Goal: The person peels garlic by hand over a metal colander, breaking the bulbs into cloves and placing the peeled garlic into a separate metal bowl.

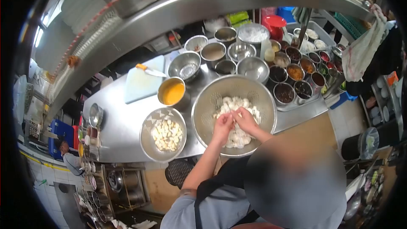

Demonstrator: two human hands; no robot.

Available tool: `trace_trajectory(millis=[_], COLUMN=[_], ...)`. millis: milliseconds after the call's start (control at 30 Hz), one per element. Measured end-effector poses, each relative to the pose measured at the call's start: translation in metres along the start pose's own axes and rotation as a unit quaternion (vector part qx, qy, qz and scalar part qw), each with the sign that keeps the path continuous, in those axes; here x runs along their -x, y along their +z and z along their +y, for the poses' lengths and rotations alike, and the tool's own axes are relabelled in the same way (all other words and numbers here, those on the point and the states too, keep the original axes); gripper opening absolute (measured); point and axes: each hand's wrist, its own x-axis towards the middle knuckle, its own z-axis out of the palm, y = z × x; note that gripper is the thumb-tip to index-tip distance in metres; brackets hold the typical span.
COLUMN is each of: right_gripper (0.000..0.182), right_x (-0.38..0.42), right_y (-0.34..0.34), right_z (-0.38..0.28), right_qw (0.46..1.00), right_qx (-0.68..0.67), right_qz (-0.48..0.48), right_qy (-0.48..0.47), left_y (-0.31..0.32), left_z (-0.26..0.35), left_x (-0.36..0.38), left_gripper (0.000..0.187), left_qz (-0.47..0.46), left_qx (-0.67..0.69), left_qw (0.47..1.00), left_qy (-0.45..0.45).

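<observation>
One left hand (pixel 223 128) and one right hand (pixel 246 121) I log remotely, both pinched narrow, on what I cannot tell, over pale food (pixel 239 140) in the large colander (pixel 205 118), right of the small colander (pixel 147 138).

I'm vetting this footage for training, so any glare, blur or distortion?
Head view: wide-angle distortion bows the overhead shelf; black fills the corners; reflections brighten the steel table; a blurred oval masks the person's head; the large colander looks fairly sharp.

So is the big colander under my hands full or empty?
Partly full: pale pieces lie in the big colander, while much of its holed wall shows bare.
</observation>
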Motion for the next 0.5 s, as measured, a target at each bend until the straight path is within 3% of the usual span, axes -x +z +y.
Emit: trace_trajectory(millis=[367,467,500], right_gripper=[0.03,0.026,0.025], right_x=[0.013,0.007,0.006], right_y=[-0.002,0.001,-0.004], right_z=[-0.014,0.008,0.003], right_qw=[0.999,0.994,0.999], right_qx=[0.049,0.057,-0.01], right_qz=[-0.018,0.011,-0.036], right_qy=[-0.014,-0.097,-0.01], left_y=[0.005,0.006,0.005], left_z=[0.0,0.004,0.005], left_x=[0.004,0.005,0.005], left_gripper=[0.015,0.015,0.015], left_qz=[0.016,0.008,0.008], left_qx=[-0.051,-0.014,0.021], left_qw=[0.998,1.0,1.0], left_qy=[0.03,0.005,-0.011])
